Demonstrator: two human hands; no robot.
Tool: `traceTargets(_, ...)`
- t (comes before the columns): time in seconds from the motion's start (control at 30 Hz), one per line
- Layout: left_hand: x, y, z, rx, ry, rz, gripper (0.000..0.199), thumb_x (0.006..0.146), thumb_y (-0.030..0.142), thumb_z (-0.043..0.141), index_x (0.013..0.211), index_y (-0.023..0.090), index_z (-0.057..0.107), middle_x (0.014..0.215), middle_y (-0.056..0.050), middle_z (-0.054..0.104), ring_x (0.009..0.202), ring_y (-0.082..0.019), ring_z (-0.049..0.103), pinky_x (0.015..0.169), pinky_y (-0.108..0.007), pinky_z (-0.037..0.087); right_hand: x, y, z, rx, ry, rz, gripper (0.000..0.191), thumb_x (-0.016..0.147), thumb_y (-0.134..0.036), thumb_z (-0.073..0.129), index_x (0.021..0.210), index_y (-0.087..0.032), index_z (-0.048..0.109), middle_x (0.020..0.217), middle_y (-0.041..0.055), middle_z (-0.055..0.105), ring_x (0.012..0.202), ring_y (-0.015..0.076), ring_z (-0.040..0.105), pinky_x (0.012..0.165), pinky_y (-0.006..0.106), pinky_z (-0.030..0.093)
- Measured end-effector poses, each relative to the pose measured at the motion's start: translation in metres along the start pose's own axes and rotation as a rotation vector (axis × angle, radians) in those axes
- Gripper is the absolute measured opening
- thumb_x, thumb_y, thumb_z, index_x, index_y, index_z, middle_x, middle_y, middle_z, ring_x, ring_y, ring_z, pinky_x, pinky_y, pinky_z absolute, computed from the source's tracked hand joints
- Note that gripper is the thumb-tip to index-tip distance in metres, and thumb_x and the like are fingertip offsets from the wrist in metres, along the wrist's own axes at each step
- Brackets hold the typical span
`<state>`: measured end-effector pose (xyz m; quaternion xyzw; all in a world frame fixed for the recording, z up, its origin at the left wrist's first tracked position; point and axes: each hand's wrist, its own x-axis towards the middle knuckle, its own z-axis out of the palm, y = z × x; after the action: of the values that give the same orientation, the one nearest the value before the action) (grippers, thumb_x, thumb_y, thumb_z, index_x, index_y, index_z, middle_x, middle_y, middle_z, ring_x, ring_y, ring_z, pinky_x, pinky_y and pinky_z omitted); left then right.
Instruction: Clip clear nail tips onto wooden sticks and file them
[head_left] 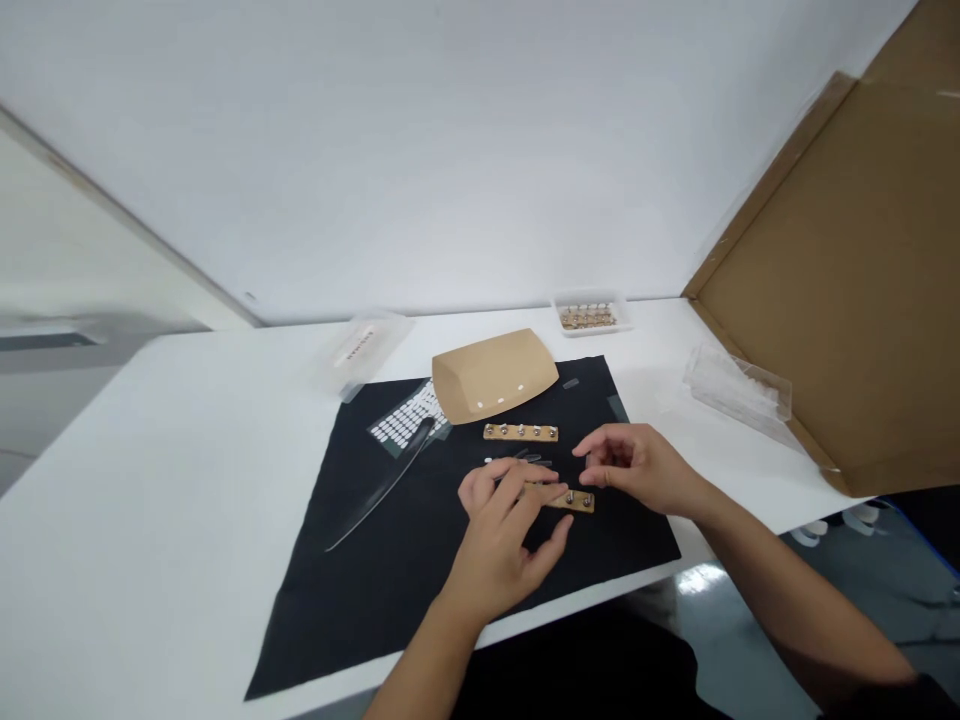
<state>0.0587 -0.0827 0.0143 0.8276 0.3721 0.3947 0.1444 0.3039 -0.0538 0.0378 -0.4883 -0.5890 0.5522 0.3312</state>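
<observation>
My left hand [502,535] lies with fingers spread over a wooden strip with metal pegs [581,502], hiding its left part; its fingertips seem to touch the strip. To the right, my right hand [641,467] is curled, thumb and forefinger close together. A faint clear sliver may sit between them, too small to name. Beyond my fingers lies a second pegged wooden strip [521,432] with small white pieces on its pegs. Several thin clear slivers [532,458] are on the black mat [360,590] between the two strips, partly covered by my left hand.
A brown paper tray [495,370] overlaps a sheet of white oval stickers [405,420]. Beside them lies a dark curved strip [386,490]. Behind are a plastic pouch [364,345] and a tub of pegged strips [592,315]. A clear box [739,385] stands right, by a cardboard panel [847,280].
</observation>
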Motion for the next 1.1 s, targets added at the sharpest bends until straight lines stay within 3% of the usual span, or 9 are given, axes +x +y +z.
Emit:
traceTargets(0.17,0.003,0.001,0.001,-0.079,0.018,-0.006,0.021,0.091,0.026,0.077,0.112,0.025,0.073,0.111,-0.006,0.076,0.111,-0.028,0.062,0.102,-0.049,0.039,-0.01,0.004,0.023,0.269,0.024,0.082,0.034,0.079,-0.045,0.09,0.093,-0.019,0.074,0.075,-0.0002,0.074,0.067,0.0147,0.069,0.07,0.03,0.056)
traceTargets(0.43,0.005,-0.001,0.008,-0.08,0.097,-0.043,0.012,0.091,0.026,0.082,0.101,0.027,0.076,0.102,-0.002,0.079,0.109,-0.027,0.062,0.101,-0.048,0.04,-0.001,0.015,0.019,0.142,0.096,0.097,0.037,0.077,-0.046,0.09,0.094,-0.018,0.073,0.08,0.0022,0.078,0.075,0.0169,0.072,0.073,0.03,0.055)
traceTargets(0.67,0.004,-0.003,0.012,-0.041,0.076,-0.041,0.013,0.089,0.025,0.084,0.099,0.028,0.077,0.103,-0.003,0.079,0.117,-0.03,0.06,0.102,-0.05,0.042,0.007,0.019,0.01,0.127,0.004,0.128,0.035,0.074,-0.046,0.093,0.087,-0.018,0.077,0.076,0.0007,0.075,0.069,0.0147,0.068,0.068,0.028,0.053)
traceTargets(0.83,0.003,-0.005,0.012,-0.018,0.054,-0.049,0.013,0.088,0.023,0.084,0.099,0.026,0.077,0.105,-0.003,0.078,0.118,-0.03,0.061,0.104,-0.051,0.044,0.009,0.016,0.009,0.102,-0.079,0.099,0.03,0.078,-0.044,0.09,0.087,-0.018,0.079,0.084,0.0035,0.079,0.077,0.0173,0.072,0.073,0.03,0.057)
traceTargets(1.1,0.003,-0.005,0.013,0.012,0.047,-0.025,0.01,0.088,0.023,0.083,0.096,0.027,0.078,0.101,-0.003,0.079,0.12,-0.029,0.062,0.104,-0.05,0.046,0.007,0.015,0.013,0.015,-0.088,0.069,0.028,0.083,-0.047,0.086,0.088,-0.02,0.081,0.084,0.003,0.078,0.078,0.0184,0.071,0.073,0.029,0.055)
